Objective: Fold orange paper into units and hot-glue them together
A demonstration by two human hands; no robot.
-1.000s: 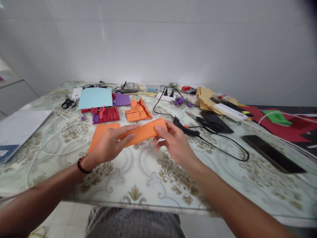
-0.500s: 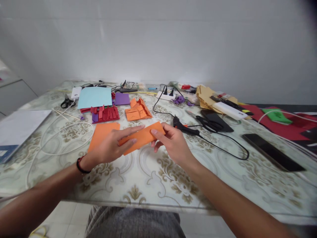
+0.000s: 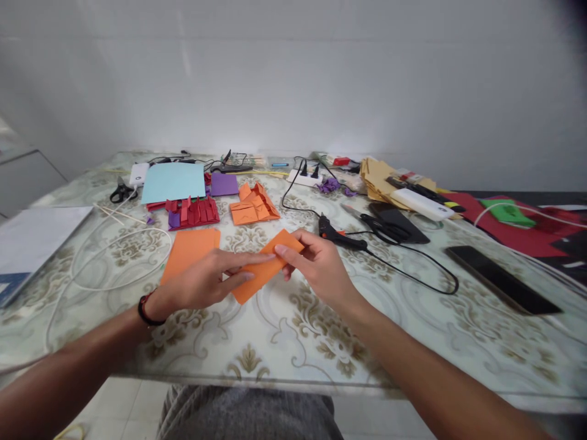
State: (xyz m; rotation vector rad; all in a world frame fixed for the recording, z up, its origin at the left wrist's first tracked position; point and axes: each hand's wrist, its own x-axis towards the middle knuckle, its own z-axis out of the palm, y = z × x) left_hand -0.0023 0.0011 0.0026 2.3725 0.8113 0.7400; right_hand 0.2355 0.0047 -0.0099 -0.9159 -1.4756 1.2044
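Note:
Over the front middle of the table, both hands hold an orange paper strip point(image 3: 262, 278) tilted up toward the right. My right hand point(image 3: 323, 269) pinches its right end, thumb on the upper face and fingers behind. My left hand point(image 3: 199, 281) lies on its left part, the forefinger stretched along the face and the thumb nearer me. Flat orange paper point(image 3: 192, 247) lies partly under the left hand and wrist. Folded orange paper pieces point(image 3: 254, 208) rest farther back. Beside them are folded red paper pieces point(image 3: 197, 212).
To the right lie a black glue gun point(image 3: 342, 237) with its cord, scissors point(image 3: 387, 229) and a dark phone point(image 3: 502, 278). A white power strip point(image 3: 305, 178) stands at the back. Light blue paper point(image 3: 174, 182) and a looped white cable point(image 3: 121, 285) are on the left.
The orange strip has turned, its left end now nearer me. My left forefinger has slid right along it, toward my right thumb. The view has shifted slightly.

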